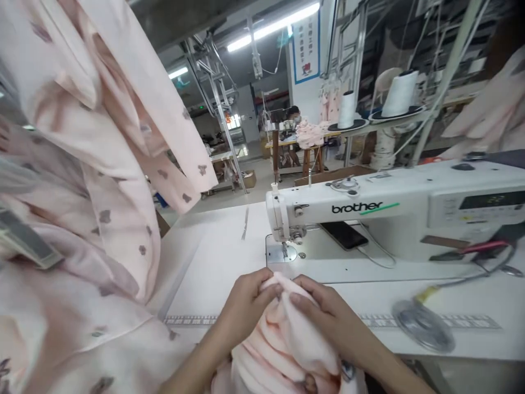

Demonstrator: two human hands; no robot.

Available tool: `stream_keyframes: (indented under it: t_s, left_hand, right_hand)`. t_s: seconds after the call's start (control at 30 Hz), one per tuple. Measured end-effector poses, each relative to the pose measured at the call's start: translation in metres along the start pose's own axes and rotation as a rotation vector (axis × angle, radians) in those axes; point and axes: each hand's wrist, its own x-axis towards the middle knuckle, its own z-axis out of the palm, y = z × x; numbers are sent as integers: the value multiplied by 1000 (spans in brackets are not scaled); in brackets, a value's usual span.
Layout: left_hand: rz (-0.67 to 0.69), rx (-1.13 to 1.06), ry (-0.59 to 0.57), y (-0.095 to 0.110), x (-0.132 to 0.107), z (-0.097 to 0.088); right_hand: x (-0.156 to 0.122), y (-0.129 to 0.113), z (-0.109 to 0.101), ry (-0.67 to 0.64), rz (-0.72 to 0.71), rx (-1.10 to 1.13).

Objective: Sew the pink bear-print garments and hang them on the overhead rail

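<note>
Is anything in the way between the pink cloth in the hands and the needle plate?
Nothing visible: the left hand and right hand pinch the pink cloth near its upper end, just short of the needle plate, with only white work surface showing between.

The bunched cloth (295,334) was pale pink; the hanging cloth (118,202) was pale pink too, scattered with greyish-purple motifs. The sewing machine (404,189) was white, with black lettering (356,208) underlined in green. The table (225,273) was white, the phone (344,235) black, its cable (379,266) white. The thread cones (401,94) were white, their discs (348,126) black. The sign (306,49) was white with a blue border.
</note>
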Motion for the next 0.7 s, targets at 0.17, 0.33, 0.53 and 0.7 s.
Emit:
stream_keyframes:
  t_s: [0.17, 0.33, 0.53, 0.7]
  left_hand:
    - [86, -112, -5, 2, 8, 33]
    - [-60, -169, 181, -5, 7, 47]
    - [-156, -164, 73, -5, 7, 48]
    - [12, -30, 105, -12, 4, 50]
  right_hand:
    - [-11, 0, -20, 169, -95, -311]
    - [3, -4, -24, 107, -71, -402]
    - [7, -11, -29, -13, -44, -500]
    - [22, -6, -43, -210, 243, -144]
